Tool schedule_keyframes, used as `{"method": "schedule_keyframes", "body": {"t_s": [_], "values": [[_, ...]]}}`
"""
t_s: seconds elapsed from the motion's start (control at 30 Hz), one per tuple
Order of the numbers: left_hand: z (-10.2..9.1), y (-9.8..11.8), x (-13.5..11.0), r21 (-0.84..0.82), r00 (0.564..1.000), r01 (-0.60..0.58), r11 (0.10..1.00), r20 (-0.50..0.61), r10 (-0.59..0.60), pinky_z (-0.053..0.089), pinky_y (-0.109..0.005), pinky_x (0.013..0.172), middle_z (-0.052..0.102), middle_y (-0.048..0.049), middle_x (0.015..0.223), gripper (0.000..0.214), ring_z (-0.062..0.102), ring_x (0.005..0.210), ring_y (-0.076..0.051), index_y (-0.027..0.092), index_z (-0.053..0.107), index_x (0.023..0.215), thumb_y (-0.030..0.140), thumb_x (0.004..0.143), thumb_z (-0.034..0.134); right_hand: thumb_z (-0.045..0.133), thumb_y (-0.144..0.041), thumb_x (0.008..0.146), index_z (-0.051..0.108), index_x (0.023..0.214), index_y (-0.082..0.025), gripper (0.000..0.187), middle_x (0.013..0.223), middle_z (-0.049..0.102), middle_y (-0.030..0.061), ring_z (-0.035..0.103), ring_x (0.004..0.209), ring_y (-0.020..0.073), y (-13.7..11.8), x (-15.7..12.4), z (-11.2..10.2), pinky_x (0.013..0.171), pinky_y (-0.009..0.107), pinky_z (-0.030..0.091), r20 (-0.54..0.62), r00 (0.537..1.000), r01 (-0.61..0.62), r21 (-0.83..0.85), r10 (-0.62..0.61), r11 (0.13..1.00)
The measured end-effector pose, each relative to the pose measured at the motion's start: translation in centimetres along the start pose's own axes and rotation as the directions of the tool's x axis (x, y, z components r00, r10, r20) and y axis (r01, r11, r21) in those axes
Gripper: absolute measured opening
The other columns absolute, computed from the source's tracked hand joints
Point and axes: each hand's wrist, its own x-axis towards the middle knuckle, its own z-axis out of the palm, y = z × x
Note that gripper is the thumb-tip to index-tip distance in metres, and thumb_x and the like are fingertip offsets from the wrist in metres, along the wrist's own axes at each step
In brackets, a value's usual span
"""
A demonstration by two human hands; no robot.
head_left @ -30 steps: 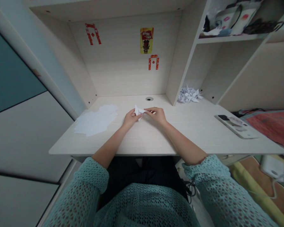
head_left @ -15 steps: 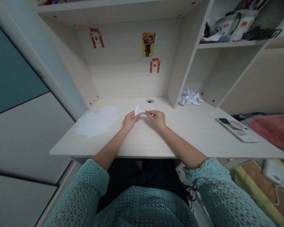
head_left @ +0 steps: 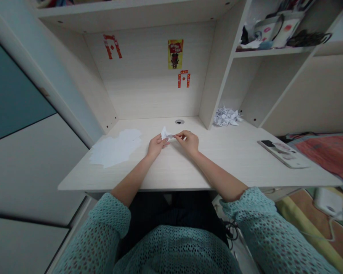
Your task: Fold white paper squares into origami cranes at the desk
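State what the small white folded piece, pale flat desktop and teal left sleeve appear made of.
Small white folded piece: apparently paper, matte, with thin folds. Pale flat desktop: perhaps laminate, satin, with faint grain streaks. Teal left sleeve: openwork knit yarn, matte, visible holes; fibre unclear.

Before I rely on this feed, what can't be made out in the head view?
In the head view:
Small folded white paper: partly hidden by the left hand.
Flat white paper sheets: number hidden by overlap.
Jumbled heap of folded white paper pieces: too small to count.
Yellow rectangular sticker: lettering too small.
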Motion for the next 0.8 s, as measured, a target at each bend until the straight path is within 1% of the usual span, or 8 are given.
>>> {"method": "schedule_keyframes", "body": {"t_s": [0.23, 0.4, 0.6, 0.8], "values": [[-0.17, -0.21, 0.21, -0.033, 1.0, -0.012, 0.999, -0.003, 0.012, 0.051, -0.024, 0.066, 0.069, -0.01, 0.097, 0.048, 0.068, 0.075, -0.017, 0.015, 0.057, 0.112, 0.035, 0.07, 0.069, 0.059, -0.044, 0.079, 0.065, 0.07, -0.021, 0.026, 0.072, 0.067, 0.0016, 0.058, 0.063, 0.0143, 0.0, -0.02, 0.08, 0.064, 0.026, 0.041, 0.038, 0.999, 0.039, -0.039, -0.037, 0.998], [-0.26, -0.34, 0.29, -0.039, 1.0, -0.019, 0.999, 0.01, 0.019, 0.05, -0.023, 0.067, 0.069, -0.0097, 0.098, 0.049, 0.068, 0.076, -0.017, 0.015, 0.057, 0.112, 0.035, 0.07, 0.068, 0.06, -0.042, 0.079, 0.063, 0.069, -0.021, 0.024, 0.07, 0.065, 0.001, 0.057, 0.063, 0.0144, 0.17, 0.06, 0.14, 0.062, 0.026, 0.039, 0.02, 0.998, 0.066, -0.052, -0.065, 0.996], [-0.15, -0.31, 0.23, -0.04, 1.0, -0.007, 0.999, 0.006, 0.007, 0.051, -0.024, 0.068, 0.069, -0.0102, 0.1, 0.051, 0.068, 0.078, -0.018, 0.015, 0.057, 0.113, 0.036, 0.069, 0.069, 0.057, -0.04, 0.081, 0.064, 0.075, -0.021, 0.021, 0.073, 0.066, 0.0022, 0.058, 0.068, 0.0157, 0.16, 0.01, 0.09, 0.063, 0.026, 0.04, 0.025, 0.998, 0.059, -0.053, -0.058, 0.997], [0.1, -0.17, -0.21, -0.024, 1.0, -0.014, 1.0, -0.017, 0.014, 0.051, -0.025, 0.068, 0.07, -0.0096, 0.097, 0.051, 0.068, 0.078, -0.018, 0.015, 0.057, 0.112, 0.036, 0.067, 0.07, 0.054, -0.036, 0.083, 0.062, 0.085, -0.024, 0.015, 0.073, 0.067, -0.0006, 0.061, 0.063, 0.0143, -0.01, -0.35, 0.18, 0.063, 0.025, 0.044, 0.06, 0.998, 0.006, -0.005, -0.005, 1.0]]}}
